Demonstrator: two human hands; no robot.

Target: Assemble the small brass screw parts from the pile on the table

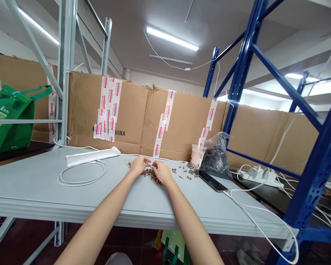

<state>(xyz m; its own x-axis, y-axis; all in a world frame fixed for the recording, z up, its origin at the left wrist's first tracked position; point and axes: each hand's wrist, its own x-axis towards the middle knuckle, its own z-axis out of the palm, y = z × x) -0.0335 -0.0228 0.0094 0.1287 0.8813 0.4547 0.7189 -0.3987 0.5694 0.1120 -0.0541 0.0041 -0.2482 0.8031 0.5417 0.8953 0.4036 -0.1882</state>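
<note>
Both my arms reach out over a pale grey table (38,184). My left hand (139,164) and my right hand (162,171) meet over a small heap of brownish metal screws (149,173), fingers curled and pinched together on small pieces I cannot make out. More loose screws (182,172) lie scattered to the right of my right hand.
A coiled white cable (82,176) and a flat white bag (91,156) lie at the left. A drink cup (197,156), a dark plastic bag (216,154) and a phone (211,181) on a charging cable sit right. Cardboard walls (132,117) stand behind. A blue rack post (311,184) rises at the right.
</note>
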